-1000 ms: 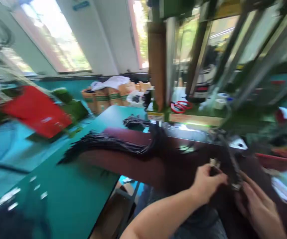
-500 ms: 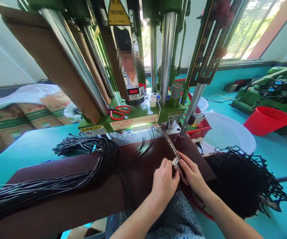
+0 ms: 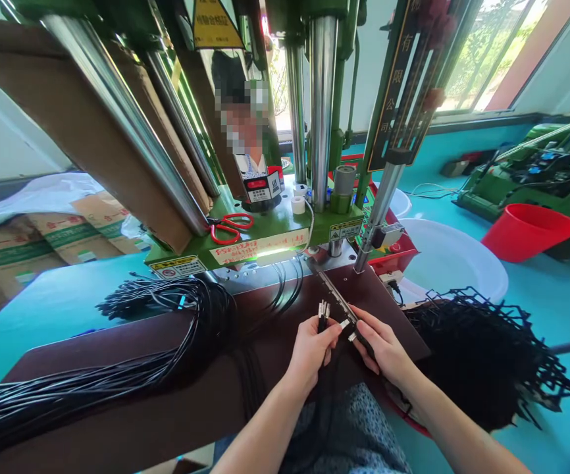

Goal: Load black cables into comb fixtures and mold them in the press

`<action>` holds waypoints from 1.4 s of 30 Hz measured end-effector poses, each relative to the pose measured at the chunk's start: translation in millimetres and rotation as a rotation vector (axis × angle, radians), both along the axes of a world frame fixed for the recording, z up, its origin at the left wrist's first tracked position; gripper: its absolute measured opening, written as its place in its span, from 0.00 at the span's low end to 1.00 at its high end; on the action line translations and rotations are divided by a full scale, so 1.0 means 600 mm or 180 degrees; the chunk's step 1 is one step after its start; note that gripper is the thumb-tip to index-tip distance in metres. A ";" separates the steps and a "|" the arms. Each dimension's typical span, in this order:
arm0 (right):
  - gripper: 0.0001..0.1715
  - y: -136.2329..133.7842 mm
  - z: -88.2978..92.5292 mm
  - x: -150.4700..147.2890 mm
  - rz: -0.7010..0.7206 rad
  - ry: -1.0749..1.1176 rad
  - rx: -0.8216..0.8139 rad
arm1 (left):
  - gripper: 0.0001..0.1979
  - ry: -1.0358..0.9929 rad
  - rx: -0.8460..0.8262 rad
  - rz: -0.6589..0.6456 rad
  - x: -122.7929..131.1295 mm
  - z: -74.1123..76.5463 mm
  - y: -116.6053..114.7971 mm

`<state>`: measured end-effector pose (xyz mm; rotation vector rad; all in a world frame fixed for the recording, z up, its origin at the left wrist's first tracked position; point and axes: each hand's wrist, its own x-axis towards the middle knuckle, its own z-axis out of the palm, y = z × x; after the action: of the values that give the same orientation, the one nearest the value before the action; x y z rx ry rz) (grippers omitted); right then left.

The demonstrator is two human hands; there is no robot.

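Two bare hands work at a brown bench [image 3: 117,395] in front of a green press [image 3: 275,230]: left hand [image 3: 309,349] pinches a few black cables [image 3: 322,316] w/ metal tips upright, fingers closed on them. Right hand [image 3: 381,345] grips one plug end [image 3: 351,329] just beside a metal jig strip [image 3: 334,299]. Loose cable bundle [image 3: 92,375] lies at left; red scissors [image 3: 228,227] rest on the press.
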<state>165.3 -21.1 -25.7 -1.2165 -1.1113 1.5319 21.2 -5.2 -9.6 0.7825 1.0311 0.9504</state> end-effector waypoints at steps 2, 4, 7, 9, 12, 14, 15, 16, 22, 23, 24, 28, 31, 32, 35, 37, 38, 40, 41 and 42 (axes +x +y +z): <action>0.31 0.000 0.000 -0.001 0.0012 -0.0073 0.0025 | 0.16 -0.0063 -0.0069 -0.0029 0.001 0.001 0.000; 0.32 -0.001 -0.001 -0.005 0.0026 -0.0232 0.0154 | 0.17 -0.0064 -0.0100 0.0032 0.002 0.001 -0.001; 0.33 -0.003 -0.002 -0.012 0.0033 -0.0500 0.0379 | 0.17 0.0054 -0.0021 0.0135 0.002 0.001 -0.002; 0.32 -0.004 -0.001 -0.014 0.0057 -0.0566 0.0388 | 0.18 0.0120 0.0064 0.0137 0.001 0.000 -0.002; 0.30 -0.004 0.000 -0.012 0.0032 -0.0457 0.0291 | 0.18 0.0006 0.0134 0.0216 -0.005 -0.001 0.001; 0.29 -0.003 0.000 -0.008 -0.0036 -0.0338 0.0241 | 0.19 -0.0114 0.0104 0.0301 -0.009 -0.001 0.004; 0.29 -0.003 -0.001 -0.006 -0.0067 -0.0284 0.0218 | 0.19 -0.0143 0.0046 0.0286 -0.011 -0.001 0.006; 0.28 -0.003 -0.001 -0.004 -0.0074 -0.0235 0.0191 | 0.19 -0.0140 -0.0030 0.0226 -0.011 -0.001 0.007; 0.29 0.000 0.004 0.001 0.0131 -0.0072 0.0014 | 0.19 -0.0029 -0.0273 -0.0064 -0.009 0.002 0.011; 0.30 0.000 0.006 0.001 0.0155 -0.0086 0.0009 | 0.19 -0.0029 -0.0273 -0.0077 -0.010 0.002 0.011; 0.30 0.001 0.007 0.001 0.0183 -0.0108 0.0019 | 0.19 -0.0020 -0.0279 -0.0100 -0.011 0.002 0.012; 0.31 0.003 0.004 0.000 0.0323 -0.0309 0.0144 | 0.17 0.0082 -0.0265 -0.0138 -0.015 -0.003 0.011; 0.30 0.004 -0.004 -0.004 0.0349 -0.0544 0.0379 | 0.15 0.0163 -0.0208 -0.0074 -0.015 -0.010 0.011; 0.30 0.003 -0.006 -0.005 0.0367 -0.0594 0.0421 | 0.14 0.0184 -0.0169 -0.0043 -0.015 -0.012 0.011; 0.31 0.002 -0.004 -0.006 0.0379 -0.0555 0.0317 | 0.13 0.0264 0.0148 0.0292 -0.019 -0.015 0.016; 0.32 0.002 0.000 -0.004 0.0265 -0.0406 0.0187 | 0.14 0.0138 0.0297 0.0720 -0.027 -0.012 0.021; 0.32 0.002 0.002 -0.002 0.0187 -0.0314 0.0137 | 0.15 -0.0014 0.0280 0.0917 -0.031 -0.011 0.023; 0.34 0.002 0.005 0.000 0.0082 -0.0156 0.0045 | 0.17 -0.0435 0.0122 0.1111 -0.039 -0.008 0.024; 0.35 0.003 0.006 0.001 0.0073 -0.0105 0.0007 | 0.18 -0.0635 0.0035 0.1099 -0.041 -0.007 0.023; 0.35 0.004 0.007 0.002 0.0090 -0.0084 -0.0024 | 0.20 -0.0781 -0.0032 0.1052 -0.042 -0.008 0.022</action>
<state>166.2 -18.8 -21.7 -1.2342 -1.1451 1.5465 -4.2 8.1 -14.1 0.4781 0.9635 1.2883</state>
